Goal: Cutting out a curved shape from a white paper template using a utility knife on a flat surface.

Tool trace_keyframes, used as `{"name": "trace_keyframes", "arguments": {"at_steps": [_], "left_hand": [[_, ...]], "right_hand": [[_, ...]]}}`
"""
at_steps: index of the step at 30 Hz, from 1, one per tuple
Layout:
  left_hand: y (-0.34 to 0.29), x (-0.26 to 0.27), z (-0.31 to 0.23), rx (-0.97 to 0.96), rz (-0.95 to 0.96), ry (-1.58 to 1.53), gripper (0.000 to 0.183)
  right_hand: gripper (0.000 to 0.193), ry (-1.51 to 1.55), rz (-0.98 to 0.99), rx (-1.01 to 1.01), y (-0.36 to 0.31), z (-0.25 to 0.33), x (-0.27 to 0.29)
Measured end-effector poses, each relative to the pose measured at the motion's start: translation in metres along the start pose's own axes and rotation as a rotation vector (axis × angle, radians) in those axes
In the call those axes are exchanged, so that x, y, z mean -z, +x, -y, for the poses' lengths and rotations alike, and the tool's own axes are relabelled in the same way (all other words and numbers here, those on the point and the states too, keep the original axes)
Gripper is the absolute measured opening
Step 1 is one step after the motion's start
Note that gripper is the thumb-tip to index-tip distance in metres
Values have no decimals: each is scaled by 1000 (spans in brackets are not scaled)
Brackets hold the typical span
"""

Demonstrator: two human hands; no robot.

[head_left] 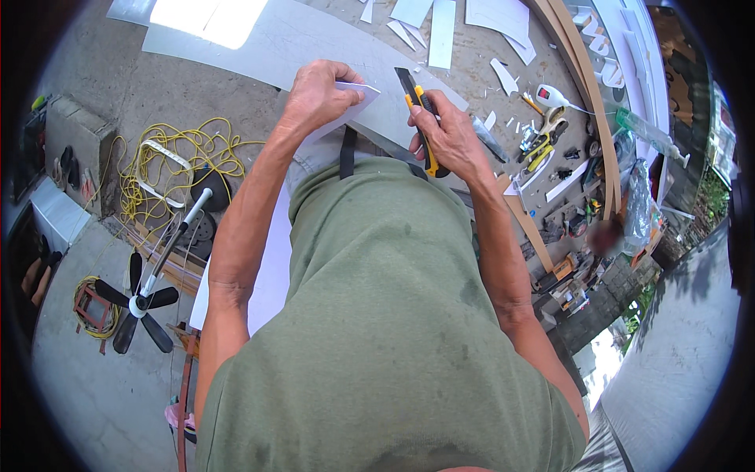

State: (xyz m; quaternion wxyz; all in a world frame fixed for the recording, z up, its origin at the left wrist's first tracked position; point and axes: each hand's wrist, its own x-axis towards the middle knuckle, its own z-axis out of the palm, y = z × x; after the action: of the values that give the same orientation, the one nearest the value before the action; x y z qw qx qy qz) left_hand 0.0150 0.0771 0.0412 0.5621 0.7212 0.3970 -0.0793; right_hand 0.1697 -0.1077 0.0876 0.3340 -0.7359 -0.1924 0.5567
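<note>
My left hand [324, 96] pinches the edge of a white sheet [360, 96], which runs down from my fingers toward my lap and is partly hidden behind the hand and my shirt. A yellow and black utility knife [414, 98] is gripped in my right hand [450, 135], its dark blade end pointing up and away from me. The knife stands apart from the sheet, a short gap to its right. Beneath both hands spreads a large grey sheet [314, 47].
White offcuts [442, 35] lie on the far side. Scissors [543, 141], a white glue gun [550, 96] and small tools crowd the right, beside a curved brown strip [582, 71]. At left are a tangled yellow cord [228, 141] and a black-bladed fan [138, 305].
</note>
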Motion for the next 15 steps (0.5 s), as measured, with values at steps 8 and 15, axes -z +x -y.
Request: {"name": "trace_keyframes", "arguments": {"at_steps": [8, 15], "left_hand": [[38, 2, -16, -200, 165, 591, 30], [5, -2, -6, -595, -312, 628, 75]], "right_hand": [[26, -640, -116, 244, 10, -11, -9], [25, -781, -80, 153, 14, -1, -10]]}}
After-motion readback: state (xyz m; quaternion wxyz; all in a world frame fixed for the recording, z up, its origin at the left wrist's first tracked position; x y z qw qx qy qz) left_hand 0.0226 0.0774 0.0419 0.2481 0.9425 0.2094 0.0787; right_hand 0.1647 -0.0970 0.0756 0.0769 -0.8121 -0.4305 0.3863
